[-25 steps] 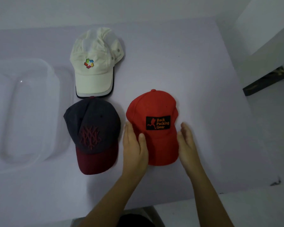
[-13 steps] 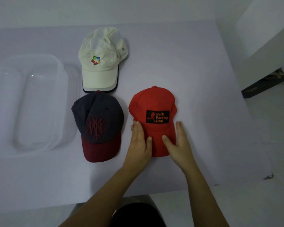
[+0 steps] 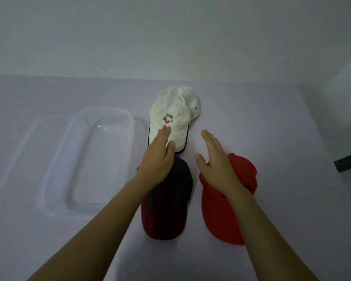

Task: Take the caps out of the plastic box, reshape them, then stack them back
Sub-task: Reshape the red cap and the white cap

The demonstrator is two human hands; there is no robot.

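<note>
Both hands are open, fingers straight and close together, and neither grips anything. The left hand (image 3: 157, 159) and the right hand (image 3: 216, 161) are extended forward side by side with a gap between them, palms down.

1. White cap (image 3: 173, 110): lies just ahead of the left fingertips, brim pointing back toward the person. The left fingers overlap its brim in this view; contact cannot be confirmed. The crown looks creased and partly collapsed, so this cap is judged the likely next item for reshaping, which would explain both hands being aimed at it.

2. Dark cap (image 3: 166, 211): lies under the left wrist and forearm, crown forward, maroon brim toward the person.

3. Red cap (image 3: 221, 218): lies under the right hand and wrist, beside the dark cap but apart from it, same orientation. Laying the caps apart rather than piled keeps each one accessible from both sides.

4. Plastic box (image 3: 128, 126): stands to the left of the left hand, just beside the white cap. It is transparent and holds no cap (removal appears complete; restacking has not begun). Its position keeps the return path short.

5. Desk (image 3: 272, 149): a pale surface carrying all items, ending at a plain wall beyond the fingertips.
</note>
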